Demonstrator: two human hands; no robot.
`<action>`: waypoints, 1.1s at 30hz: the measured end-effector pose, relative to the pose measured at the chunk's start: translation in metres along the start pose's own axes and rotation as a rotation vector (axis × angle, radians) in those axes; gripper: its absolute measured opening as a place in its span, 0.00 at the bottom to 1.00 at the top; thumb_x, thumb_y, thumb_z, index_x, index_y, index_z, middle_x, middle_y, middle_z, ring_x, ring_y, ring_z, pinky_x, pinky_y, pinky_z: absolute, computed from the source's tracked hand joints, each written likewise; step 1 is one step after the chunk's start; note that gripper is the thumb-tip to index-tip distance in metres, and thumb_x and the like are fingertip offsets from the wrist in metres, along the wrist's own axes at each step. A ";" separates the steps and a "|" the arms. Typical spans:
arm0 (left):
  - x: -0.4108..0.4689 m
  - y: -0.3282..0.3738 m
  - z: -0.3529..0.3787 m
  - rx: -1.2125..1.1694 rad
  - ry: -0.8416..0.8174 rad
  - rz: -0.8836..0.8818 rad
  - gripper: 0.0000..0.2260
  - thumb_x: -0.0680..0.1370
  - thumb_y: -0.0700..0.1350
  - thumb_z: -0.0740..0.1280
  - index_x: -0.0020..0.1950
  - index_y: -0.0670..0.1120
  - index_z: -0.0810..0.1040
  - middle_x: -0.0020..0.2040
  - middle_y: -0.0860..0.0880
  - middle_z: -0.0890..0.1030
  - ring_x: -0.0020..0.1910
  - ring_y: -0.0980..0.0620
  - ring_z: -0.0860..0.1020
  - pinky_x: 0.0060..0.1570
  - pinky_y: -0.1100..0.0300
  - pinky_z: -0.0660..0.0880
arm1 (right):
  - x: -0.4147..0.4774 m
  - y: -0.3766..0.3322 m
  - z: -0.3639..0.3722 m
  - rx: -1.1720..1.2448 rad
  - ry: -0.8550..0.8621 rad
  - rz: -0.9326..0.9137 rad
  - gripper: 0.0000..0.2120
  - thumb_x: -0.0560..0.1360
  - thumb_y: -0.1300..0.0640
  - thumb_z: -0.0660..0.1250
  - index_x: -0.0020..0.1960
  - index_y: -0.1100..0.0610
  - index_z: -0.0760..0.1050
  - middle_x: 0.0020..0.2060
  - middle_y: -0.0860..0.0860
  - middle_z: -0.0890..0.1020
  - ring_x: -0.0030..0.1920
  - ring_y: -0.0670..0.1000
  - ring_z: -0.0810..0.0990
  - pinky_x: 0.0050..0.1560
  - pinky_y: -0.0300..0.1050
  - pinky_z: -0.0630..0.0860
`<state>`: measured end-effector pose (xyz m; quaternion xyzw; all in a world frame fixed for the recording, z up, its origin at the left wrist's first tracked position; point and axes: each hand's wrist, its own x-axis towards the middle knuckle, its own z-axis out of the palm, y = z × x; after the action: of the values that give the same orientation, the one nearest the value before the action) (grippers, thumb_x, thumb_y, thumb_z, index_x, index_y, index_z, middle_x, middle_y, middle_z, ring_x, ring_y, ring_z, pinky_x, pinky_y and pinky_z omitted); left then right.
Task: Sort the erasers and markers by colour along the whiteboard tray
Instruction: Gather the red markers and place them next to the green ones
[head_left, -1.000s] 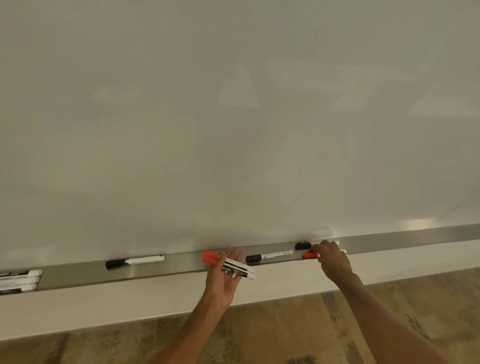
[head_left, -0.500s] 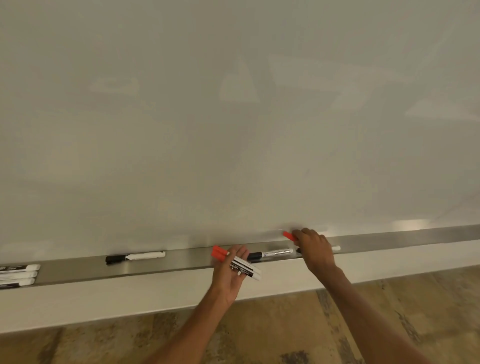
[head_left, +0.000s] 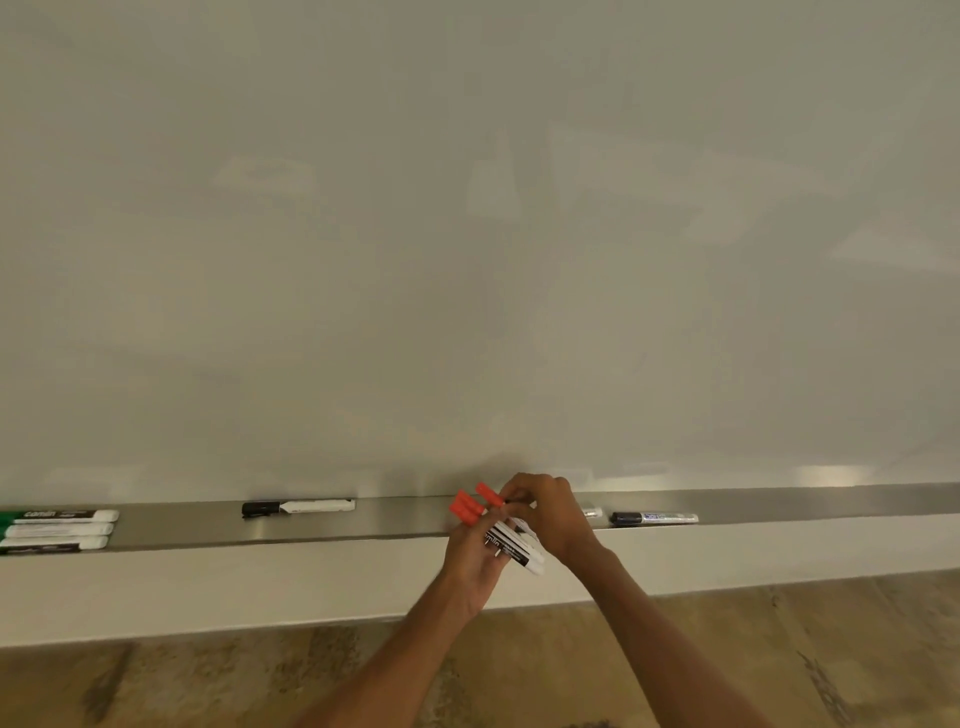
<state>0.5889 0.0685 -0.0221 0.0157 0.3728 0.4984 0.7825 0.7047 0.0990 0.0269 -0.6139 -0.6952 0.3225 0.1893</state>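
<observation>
My left hand (head_left: 475, 558) holds a bundle of red-capped markers (head_left: 506, 540) in front of the metal whiteboard tray (head_left: 405, 517). My right hand (head_left: 550, 512) grips another red-capped marker (head_left: 489, 493) and presses it against that bundle. On the tray lie a black-capped marker (head_left: 297, 507) to the left, a dark-capped marker (head_left: 653, 517) to the right, and the end of one more marker (head_left: 592, 512) showing just past my right hand. Three markers (head_left: 57, 530), at least one green-capped, lie together at the tray's far left.
The large white whiteboard (head_left: 467, 234) fills the view above the tray. Below the tray runs a white ledge (head_left: 260, 582), then a brown patterned floor (head_left: 779, 649). No eraser is in view.
My right hand lifted a red marker off the tray and carried it left to the bundle in my left hand. The view shifted, showing the green markers at far left.
</observation>
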 end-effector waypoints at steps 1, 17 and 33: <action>-0.001 0.002 -0.002 0.000 0.003 0.009 0.03 0.77 0.35 0.63 0.50 0.40 0.75 0.37 0.42 0.80 0.38 0.47 0.80 0.41 0.54 0.78 | 0.000 -0.001 0.004 0.008 -0.006 -0.006 0.04 0.70 0.64 0.70 0.44 0.59 0.82 0.40 0.54 0.86 0.40 0.49 0.82 0.47 0.43 0.77; -0.024 0.061 -0.052 -0.099 0.029 0.200 0.08 0.80 0.41 0.61 0.53 0.40 0.77 0.49 0.41 0.82 0.50 0.44 0.80 0.48 0.51 0.77 | -0.003 -0.040 0.067 0.298 0.247 0.176 0.07 0.77 0.55 0.66 0.48 0.57 0.80 0.40 0.49 0.83 0.43 0.48 0.80 0.43 0.37 0.72; -0.067 0.141 -0.122 -0.192 0.075 0.359 0.13 0.81 0.40 0.59 0.63 0.36 0.72 0.54 0.39 0.78 0.56 0.41 0.77 0.51 0.51 0.76 | -0.014 -0.134 0.158 1.050 0.115 0.244 0.08 0.78 0.64 0.63 0.54 0.66 0.77 0.52 0.66 0.80 0.50 0.58 0.82 0.41 0.43 0.83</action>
<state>0.3922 0.0441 -0.0160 -0.0113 0.3439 0.6632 0.6647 0.5051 0.0457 0.0056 -0.5297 -0.3527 0.6121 0.4695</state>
